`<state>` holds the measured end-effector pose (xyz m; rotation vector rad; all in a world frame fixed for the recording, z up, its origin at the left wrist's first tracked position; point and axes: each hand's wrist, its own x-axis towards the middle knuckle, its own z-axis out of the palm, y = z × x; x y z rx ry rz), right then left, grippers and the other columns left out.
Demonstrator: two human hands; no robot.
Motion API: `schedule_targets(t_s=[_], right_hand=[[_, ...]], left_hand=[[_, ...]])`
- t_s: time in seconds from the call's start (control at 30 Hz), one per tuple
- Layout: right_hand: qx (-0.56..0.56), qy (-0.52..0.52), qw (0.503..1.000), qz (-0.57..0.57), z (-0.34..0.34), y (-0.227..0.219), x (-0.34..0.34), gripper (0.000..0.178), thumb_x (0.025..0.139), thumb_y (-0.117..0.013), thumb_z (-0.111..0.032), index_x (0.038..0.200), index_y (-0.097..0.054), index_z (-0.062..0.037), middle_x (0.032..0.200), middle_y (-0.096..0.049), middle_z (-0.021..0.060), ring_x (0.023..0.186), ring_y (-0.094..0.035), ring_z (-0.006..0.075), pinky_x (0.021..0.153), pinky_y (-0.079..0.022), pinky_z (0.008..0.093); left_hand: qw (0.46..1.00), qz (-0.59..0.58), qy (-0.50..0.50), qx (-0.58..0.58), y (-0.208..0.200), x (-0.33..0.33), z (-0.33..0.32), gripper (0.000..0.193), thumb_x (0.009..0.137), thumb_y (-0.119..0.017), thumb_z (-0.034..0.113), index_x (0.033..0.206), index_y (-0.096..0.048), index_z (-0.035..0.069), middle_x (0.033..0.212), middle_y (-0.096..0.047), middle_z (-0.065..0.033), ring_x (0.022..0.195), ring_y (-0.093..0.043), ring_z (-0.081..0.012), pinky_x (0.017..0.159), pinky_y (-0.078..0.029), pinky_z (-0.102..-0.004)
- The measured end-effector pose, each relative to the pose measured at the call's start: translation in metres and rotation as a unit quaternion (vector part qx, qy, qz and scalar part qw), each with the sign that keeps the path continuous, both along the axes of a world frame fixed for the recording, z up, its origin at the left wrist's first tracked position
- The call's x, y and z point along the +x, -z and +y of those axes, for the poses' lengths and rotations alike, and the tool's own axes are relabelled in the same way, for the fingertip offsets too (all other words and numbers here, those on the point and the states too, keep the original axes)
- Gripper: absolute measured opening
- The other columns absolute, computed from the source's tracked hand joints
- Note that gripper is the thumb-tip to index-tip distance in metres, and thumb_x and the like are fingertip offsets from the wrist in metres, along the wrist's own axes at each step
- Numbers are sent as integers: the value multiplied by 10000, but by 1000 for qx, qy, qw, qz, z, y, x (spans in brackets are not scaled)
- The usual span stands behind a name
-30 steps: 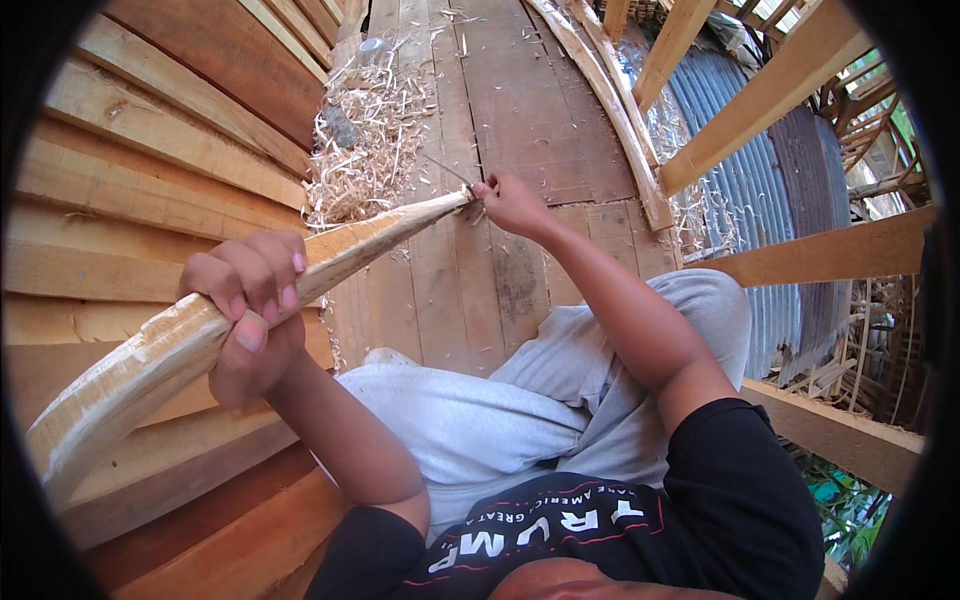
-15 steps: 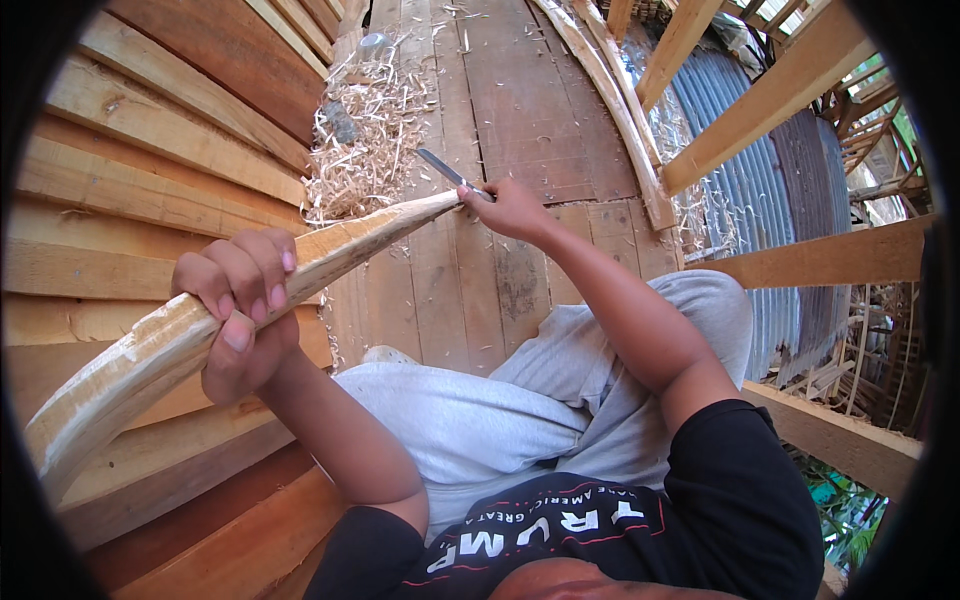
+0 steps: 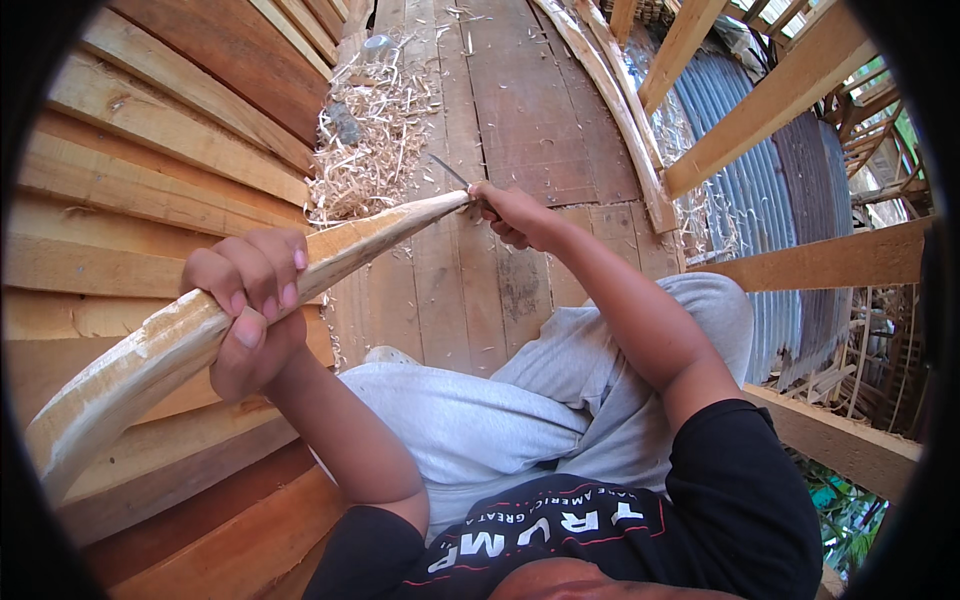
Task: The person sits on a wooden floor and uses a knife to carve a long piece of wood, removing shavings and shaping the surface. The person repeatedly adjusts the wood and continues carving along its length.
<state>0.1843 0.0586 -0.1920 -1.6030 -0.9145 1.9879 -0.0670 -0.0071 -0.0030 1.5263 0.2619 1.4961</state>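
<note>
A long, pale, roughly shaved wooden pole [image 3: 370, 238] runs from the lower left up to the middle of the view. My left hand [image 3: 250, 305] is wrapped round it partway along, fingers over the top and thumb on the near side. At the pole's far, tapered end, my right hand [image 3: 508, 212] is closed round a knife [image 3: 450, 171]. Its thin dark blade points up and left, just beyond the pole's tip, seen almost edge-on. The knife's handle is mostly hidden in my fingers.
A plank wall [image 3: 150, 190] stands close on the left. Curly wood shavings [image 3: 375, 130] heap on the board floor [image 3: 525, 110], with a clear container [image 3: 378, 46] among them. Peeled poles [image 3: 610, 110] lie farther right, beside railing beams [image 3: 770, 105] and corrugated metal sheeting [image 3: 740, 180].
My right hand has turned at the wrist, so the blade now shows thinner and sits slightly lower and right. My left hand and the pole have shifted a little to the right.
</note>
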Motion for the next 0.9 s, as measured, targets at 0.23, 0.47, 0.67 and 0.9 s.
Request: schedule_targets(t_s=[0.23,0.47,0.67,0.9], right_hand=[[-12,55,998,39,4,2,9,457,877,-482,-506,618,-366,-148,510,-272,-61,384,-190,59,365,-120,263],[118,-135,966,-186,12,-38,44,443,905,-470,-465,640,-449,-111,506,-353,-22,371,-301,100,346,-221,267],[100,545,832,-28,26,-32,86,259,925,-466,-284,862,-541,-44,631,-445,24,433,-390,114,373,-305,287],[175,34,984,-27,11,-20,23,298,945,-496,-348,928,-563,-58,641,-472,1,468,-423,82,400,-331,265]], left_hand=[[1000,4,4,7,-1,2,3,201,707,-578,142,778,-390,133,656,-422,2,638,-436,-132,719,-346,-336],[1000,-12,-17,7,1,0,0,207,693,-580,122,777,-391,117,638,-432,-20,608,-445,-149,684,-354,-352],[1000,-14,-10,9,1,3,2,209,693,-582,126,776,-390,118,637,-431,-23,614,-439,-150,689,-354,-355],[1000,-15,-8,10,1,0,1,209,697,-582,124,777,-390,117,639,-435,-25,617,-442,-150,691,-357,-356]])
